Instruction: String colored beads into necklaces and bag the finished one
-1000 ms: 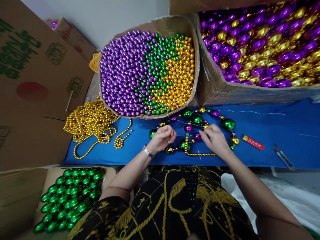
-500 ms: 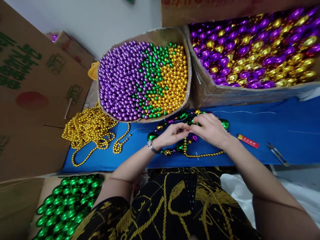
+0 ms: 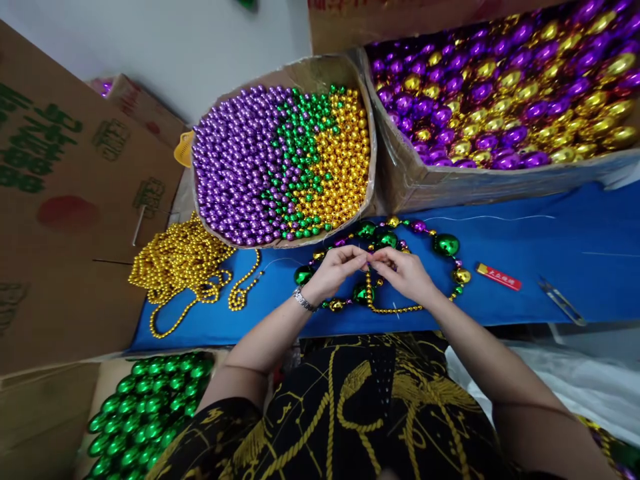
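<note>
Item: bead necklace (image 3: 400,263), looped on the blue counter (image 3: 550,260) just before the carton of small beads (image 3: 280,160).

Hands: I see my left hand (image 3: 336,272) and right hand (image 3: 406,273) both pinched shut, fingertips meeting over the necklace, apparently on its thread; the thread itself is too fine to confirm.

Handling: I judge short, even pulls best, keeping strung beads flat.

Room: cartons crowd the far edge; open counter lies right, short of the lighter (image 3: 499,277) and snips (image 3: 561,301).

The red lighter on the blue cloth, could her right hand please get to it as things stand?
Probably yes. The lighter lies in the open on the blue cloth, just right of the right hand, with only the necklace between. That hand is pinching something at the beads, though.
</note>
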{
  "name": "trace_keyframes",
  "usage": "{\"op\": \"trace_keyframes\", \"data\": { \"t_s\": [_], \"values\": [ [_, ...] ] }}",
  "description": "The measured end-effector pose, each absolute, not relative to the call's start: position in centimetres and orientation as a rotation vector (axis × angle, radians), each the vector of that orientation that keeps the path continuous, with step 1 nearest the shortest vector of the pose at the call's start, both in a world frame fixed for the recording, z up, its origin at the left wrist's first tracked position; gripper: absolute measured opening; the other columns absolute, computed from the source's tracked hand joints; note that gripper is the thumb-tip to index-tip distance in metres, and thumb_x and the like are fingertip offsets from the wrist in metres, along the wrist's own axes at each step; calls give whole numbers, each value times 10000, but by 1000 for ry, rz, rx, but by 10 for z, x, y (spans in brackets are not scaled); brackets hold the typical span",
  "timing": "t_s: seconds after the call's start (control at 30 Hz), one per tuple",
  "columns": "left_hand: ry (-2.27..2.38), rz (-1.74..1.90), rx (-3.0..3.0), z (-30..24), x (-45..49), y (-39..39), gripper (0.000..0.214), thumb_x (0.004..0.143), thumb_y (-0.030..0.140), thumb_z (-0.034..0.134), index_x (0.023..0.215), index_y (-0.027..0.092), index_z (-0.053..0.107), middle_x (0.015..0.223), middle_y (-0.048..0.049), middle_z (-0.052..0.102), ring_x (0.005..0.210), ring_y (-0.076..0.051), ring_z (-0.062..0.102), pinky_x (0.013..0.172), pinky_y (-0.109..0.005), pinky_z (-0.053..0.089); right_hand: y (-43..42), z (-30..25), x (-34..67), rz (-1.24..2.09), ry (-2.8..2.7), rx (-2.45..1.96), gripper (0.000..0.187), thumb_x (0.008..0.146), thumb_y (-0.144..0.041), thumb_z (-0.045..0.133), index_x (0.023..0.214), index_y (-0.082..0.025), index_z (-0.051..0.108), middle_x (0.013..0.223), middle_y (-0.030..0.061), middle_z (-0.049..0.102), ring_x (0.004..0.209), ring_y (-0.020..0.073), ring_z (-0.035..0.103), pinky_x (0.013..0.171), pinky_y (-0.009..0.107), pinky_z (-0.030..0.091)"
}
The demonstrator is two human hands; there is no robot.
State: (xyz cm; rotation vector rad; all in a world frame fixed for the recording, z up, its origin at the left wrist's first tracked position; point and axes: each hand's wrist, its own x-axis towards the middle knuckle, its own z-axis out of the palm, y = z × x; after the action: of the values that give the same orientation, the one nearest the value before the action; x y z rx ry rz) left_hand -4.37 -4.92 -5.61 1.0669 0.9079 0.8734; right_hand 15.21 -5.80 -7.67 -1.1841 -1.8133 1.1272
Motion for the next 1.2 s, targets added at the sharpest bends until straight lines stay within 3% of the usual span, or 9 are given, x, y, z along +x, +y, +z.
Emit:
{"op": "trace_keyframes", "data": {
  "t_s": [0.2,0.33,0.43,0.57,0.8,0.93,1.0,1.1,1.2],
  "values": [
    [979,924,1091,-52,-43,-49,314,819,435,721,892,130,722,713,-43,666,662,-109,573,670,-247,475,-65,-76,144,1577,-1489,-1219,337,865,-415,594,1118,-193,608,836,42,721,660,145,675,596,269,521],
    [937,919,1099,-49,-41,-54,332,807,447,730,868,122,706,713,-40,666,674,-115,593,687,-251,488,-62,-74,129,1232,-1822,-1341,199,868,-282,557,1029,-211,648,683,-13,674,585,134,625,590,253,449],
    [933,917,1118,-51,-41,-57,306,819,431,721,862,128,705,690,-23,653,659,-101,580,689,-243,479,-59,-73,125,935,-1934,-1403,196,901,-227,488,918,-217,683,769,17,704,689,155,649,653,265,435],
    [1016,954,1192,-55,-45,-58,281,880,413,650,932,142,705,678,-17,656,647,-106,586,697,-255,484,-64,-70,140,799,-1882,-1320,219,936,-328,523,919,-217,711,840,39,679,719,141,613,660,260,436],
    [1302,1001,1829,-55,-53,-60,240,908,360,584,800,158,655,880,-78,666,854,-169,593,811,-316,452,-73,-75,165,1169,-1528,-1294,267,852,-472,652,778,-216,652,755,9,602,660,120,538,610,258,428],
    [1098,985,1320,-59,-51,-63,301,901,417,585,745,160,559,865,-55,642,635,-101,491,596,-250,395,-73,-77,157,1577,-869,-1033,315,849,-548,603,827,-244,526,904,20,640,847,164,618,678,295,512],
    [866,977,944,-63,-47,-63,335,864,456,627,752,168,498,885,-51,650,526,-66,413,492,-224,322,-71,-76,155,1663,-679,-906,306,846,-535,604,825,-254,485,793,-8,592,831,159,615,686,305,530],
    [708,969,674,-71,-46,-64,387,778,441,735,737,174,458,664,14,558,460,-46,333,450,-194,245,-72,-78,157,1701,-583,-858,355,809,-491,681,767,-246,428,576,-71,341,579,107,483,516,220,434],
    [794,943,692,-79,-53,-68,403,754,415,774,700,162,465,557,43,473,458,-39,311,449,-177,208,-77,-83,163,1688,-674,-937,417,794,-488,720,740,-233,394,583,-78,304,513,81,381,444,193,298]
  ]
}}
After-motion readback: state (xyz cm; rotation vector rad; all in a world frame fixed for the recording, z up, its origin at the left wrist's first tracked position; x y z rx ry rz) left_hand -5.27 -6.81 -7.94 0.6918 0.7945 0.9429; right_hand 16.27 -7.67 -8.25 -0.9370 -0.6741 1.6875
